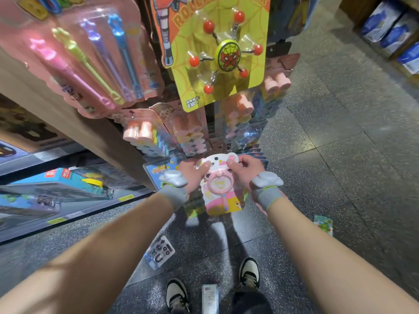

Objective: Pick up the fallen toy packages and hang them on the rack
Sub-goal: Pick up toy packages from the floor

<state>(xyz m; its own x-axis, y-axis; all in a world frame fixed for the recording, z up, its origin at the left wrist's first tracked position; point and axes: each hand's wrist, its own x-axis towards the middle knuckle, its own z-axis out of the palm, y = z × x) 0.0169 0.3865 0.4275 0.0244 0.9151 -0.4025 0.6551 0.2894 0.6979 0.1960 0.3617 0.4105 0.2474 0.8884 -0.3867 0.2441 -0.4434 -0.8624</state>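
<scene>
A pink toy package point(221, 189) with a round ring toy and a white animal-shaped top is held up in front of the rack point(210, 130). My left hand point(192, 175) pinches its top left corner and my right hand point(247, 171) pinches its top right. Other fallen packages lie on the floor: a grey one point(159, 251) left of my feet, a white one point(209, 299) between my shoes, and a green one point(323, 224) to the right.
The rack carries hanging packs: a yellow spinner card point(217, 53), pink wand cards point(86, 60), stacks of pastel stamp packs point(190, 134). Shelves with boxed toys point(59, 184) run along the left. Blue boxes point(394, 30) stand at the far right. Grey speckled floor point(340, 155) surrounds the rack.
</scene>
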